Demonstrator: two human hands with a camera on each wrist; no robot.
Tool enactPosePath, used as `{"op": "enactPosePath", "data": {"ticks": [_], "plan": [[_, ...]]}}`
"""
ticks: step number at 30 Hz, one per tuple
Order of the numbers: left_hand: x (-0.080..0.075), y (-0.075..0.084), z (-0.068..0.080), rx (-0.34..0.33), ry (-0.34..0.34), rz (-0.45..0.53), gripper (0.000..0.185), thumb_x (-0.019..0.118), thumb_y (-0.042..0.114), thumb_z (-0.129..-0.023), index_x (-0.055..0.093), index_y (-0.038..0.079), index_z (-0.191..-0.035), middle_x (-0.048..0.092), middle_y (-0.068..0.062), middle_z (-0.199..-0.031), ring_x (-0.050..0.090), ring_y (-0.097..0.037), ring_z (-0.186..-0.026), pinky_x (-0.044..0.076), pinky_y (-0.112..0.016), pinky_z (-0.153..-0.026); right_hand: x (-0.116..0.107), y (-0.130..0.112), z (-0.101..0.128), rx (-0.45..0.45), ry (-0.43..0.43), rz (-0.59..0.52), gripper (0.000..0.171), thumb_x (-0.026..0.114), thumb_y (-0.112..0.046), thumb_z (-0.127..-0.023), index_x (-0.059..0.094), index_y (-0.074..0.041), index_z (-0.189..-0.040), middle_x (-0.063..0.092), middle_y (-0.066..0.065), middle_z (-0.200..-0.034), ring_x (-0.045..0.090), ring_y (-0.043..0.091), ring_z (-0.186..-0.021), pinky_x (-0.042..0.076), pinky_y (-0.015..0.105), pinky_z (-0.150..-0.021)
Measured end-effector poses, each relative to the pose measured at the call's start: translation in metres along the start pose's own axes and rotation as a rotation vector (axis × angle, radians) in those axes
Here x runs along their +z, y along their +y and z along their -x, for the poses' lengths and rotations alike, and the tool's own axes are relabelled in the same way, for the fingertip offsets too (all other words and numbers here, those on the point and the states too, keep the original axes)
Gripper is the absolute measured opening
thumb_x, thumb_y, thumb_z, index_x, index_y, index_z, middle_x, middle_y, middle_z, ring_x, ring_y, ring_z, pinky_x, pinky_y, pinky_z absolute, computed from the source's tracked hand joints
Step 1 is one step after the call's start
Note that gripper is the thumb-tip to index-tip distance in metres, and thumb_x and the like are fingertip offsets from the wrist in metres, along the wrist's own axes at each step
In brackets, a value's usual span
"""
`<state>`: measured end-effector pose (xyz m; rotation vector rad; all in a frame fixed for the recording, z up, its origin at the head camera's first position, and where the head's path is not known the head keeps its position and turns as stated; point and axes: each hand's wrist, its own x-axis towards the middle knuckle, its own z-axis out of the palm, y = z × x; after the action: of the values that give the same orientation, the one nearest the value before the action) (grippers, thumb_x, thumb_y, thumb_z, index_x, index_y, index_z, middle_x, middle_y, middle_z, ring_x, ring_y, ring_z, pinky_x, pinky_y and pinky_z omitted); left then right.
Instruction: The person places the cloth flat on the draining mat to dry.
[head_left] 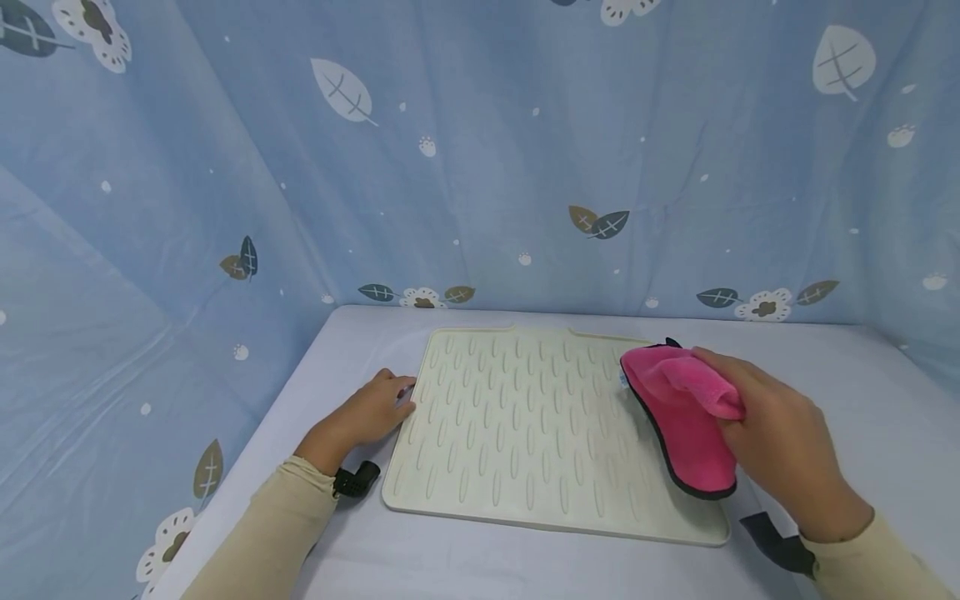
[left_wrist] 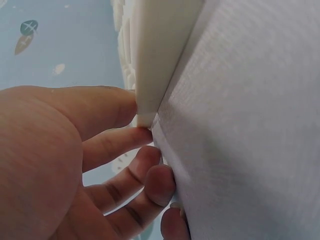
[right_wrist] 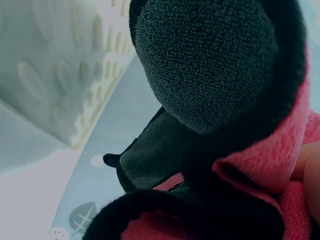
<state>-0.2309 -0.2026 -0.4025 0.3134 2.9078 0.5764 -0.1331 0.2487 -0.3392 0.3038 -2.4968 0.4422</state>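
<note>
A cream ribbed rubber mat [head_left: 525, 433] lies flat on the white table [head_left: 885, 417]. My left hand [head_left: 375, 408] rests on the table at the mat's left edge. In the left wrist view the thumb and forefinger tips [left_wrist: 125, 107] touch that edge of the mat [left_wrist: 160, 55], and the other fingers lie loosely on the table [left_wrist: 250, 125]. My right hand [head_left: 780, 442] grips a pink cloth [head_left: 675, 408] with black trim, laid on the mat's right part. The right wrist view shows the cloth [right_wrist: 210, 65] bunched, dark side up, above the mat [right_wrist: 55, 75].
Blue curtains printed with leaves and flowers [head_left: 480, 167] close off the table at the back and on the left. A black strap [head_left: 356, 481] sits at my left wrist and another [head_left: 776, 542] at my right. Bare tabletop runs in front of the mat.
</note>
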Motion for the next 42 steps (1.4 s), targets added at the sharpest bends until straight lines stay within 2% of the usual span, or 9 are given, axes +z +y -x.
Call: {"op": "enactPosePath", "data": {"ticks": [18, 26, 36, 42], "plan": [[-0.001, 0.003, 0.0, -0.009, -0.011, 0.014, 0.052, 0.06, 0.02, -0.1, 0.047, 0.001, -0.147, 0.055, -0.015, -0.117, 0.055, -0.02, -0.094, 0.05, -0.04, -0.086, 0.007, -0.024, 0.001, -0.103, 0.044, -0.041, 0.079, 0.086, 0.009, -0.065, 0.06, -0.011, -0.137, 0.068, 0.022, -0.12, 0.067, 0.046, -0.103, 0.056, 0.059, -0.074], [-0.002, 0.004, 0.001, -0.008, -0.014, -0.009, 0.052, 0.06, 0.02, -0.1, 0.047, 0.0, -0.146, 0.055, -0.016, -0.118, 0.057, -0.021, -0.096, 0.05, -0.042, -0.089, 0.014, -0.036, -0.006, -0.112, 0.036, -0.064, 0.082, 0.09, 0.007, -0.062, 0.06, -0.012, -0.137, 0.068, 0.02, -0.121, 0.068, 0.044, -0.103, 0.056, 0.057, -0.075], [-0.003, 0.002, 0.001, -0.006, -0.018, -0.02, 0.052, 0.06, 0.02, -0.1, 0.046, -0.001, -0.146, 0.055, -0.017, -0.117, 0.056, -0.021, -0.095, 0.05, -0.042, -0.088, 0.029, -0.045, -0.015, -0.157, 0.038, -0.094, 0.079, 0.088, 0.007, -0.066, 0.06, -0.012, -0.137, 0.068, 0.017, -0.124, 0.068, 0.042, -0.108, 0.056, 0.054, -0.079], [-0.003, 0.002, 0.001, -0.003, -0.019, -0.02, 0.052, 0.059, 0.02, -0.1, 0.046, -0.001, -0.146, 0.055, -0.016, -0.116, 0.056, -0.021, -0.094, 0.05, -0.042, -0.087, 0.037, -0.053, -0.021, -0.171, 0.047, -0.117, 0.078, 0.088, 0.006, -0.066, 0.06, -0.009, -0.137, 0.07, 0.018, -0.12, 0.069, 0.042, -0.105, 0.058, 0.053, -0.078]]}}
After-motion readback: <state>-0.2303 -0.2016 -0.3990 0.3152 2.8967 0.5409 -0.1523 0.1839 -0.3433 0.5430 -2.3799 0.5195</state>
